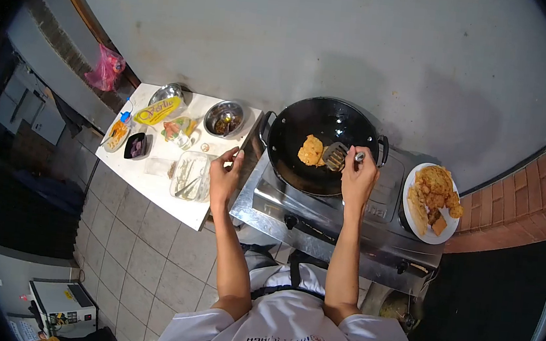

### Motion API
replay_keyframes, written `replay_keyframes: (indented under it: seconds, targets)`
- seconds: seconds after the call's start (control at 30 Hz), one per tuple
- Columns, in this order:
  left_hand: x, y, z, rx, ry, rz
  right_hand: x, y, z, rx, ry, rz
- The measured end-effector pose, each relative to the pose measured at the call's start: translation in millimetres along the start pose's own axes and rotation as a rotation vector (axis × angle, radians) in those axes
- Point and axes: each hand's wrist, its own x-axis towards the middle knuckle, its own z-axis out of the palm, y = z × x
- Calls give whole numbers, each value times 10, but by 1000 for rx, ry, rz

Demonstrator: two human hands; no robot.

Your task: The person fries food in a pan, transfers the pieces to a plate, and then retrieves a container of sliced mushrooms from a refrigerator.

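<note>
My right hand (pixel 359 178) is wrapped round the handle of a slotted spatula (pixel 335 155). The spatula's head rests at the edge of a golden fritter (pixel 312 150) inside a black wok (pixel 290 126) with two side handles. Left of the wok, over the edge of the white table, my left hand (pixel 223 177) has its fingers pinched together; a small pale bit shows at the fingertips, and I cannot tell what it is. Close by that hand lies a clear rectangular container (pixel 200 193) with pale batter smears and a utensil in it.
The wok stands on a steel gas stove (pixel 328 215). A white plate (pixel 434 238) of fried food is at its right. On the white table (pixel 153 185) are a metal bowl (pixel 224 118), a yellow packet (pixel 157 111), a black bowl (pixel 136 146) and a dish of orange shreds (pixel 117 136).
</note>
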Motion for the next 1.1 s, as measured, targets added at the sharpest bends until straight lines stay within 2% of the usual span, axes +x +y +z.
replay_keyframes:
  seconds: [0.3, 0.5, 0.57, 0.67, 0.87, 1.0, 1.07, 1.1]
  targets:
    - [56, -76, 9, -63, 5, -7, 26, -43, 91, -40, -39, -114]
    - [148, -101, 49, -17, -20, 14, 47, 116, 153, -9, 50, -30]
    - [222, -243, 109, -55, 43, 176, 48, 129, 149, 30, 70, 17]
    - [229, -149, 96, -64, 6, 108, 53, -32, 132, 45, 65, 46]
    - [261, -35, 126, -90, -11, 110, -42, -412, 273, 60, 75, -120]
    - [293, -93, 145, -97, 4, 150, -98, -438, 361, 70, 78, -180]
    - [281, -70, 120, -117, -9, 127, -124, -415, 397, 255, 3, -8]
    - [276, -74, 110, -119, -5, 126, -140, -349, 438, 257, -1, -11]
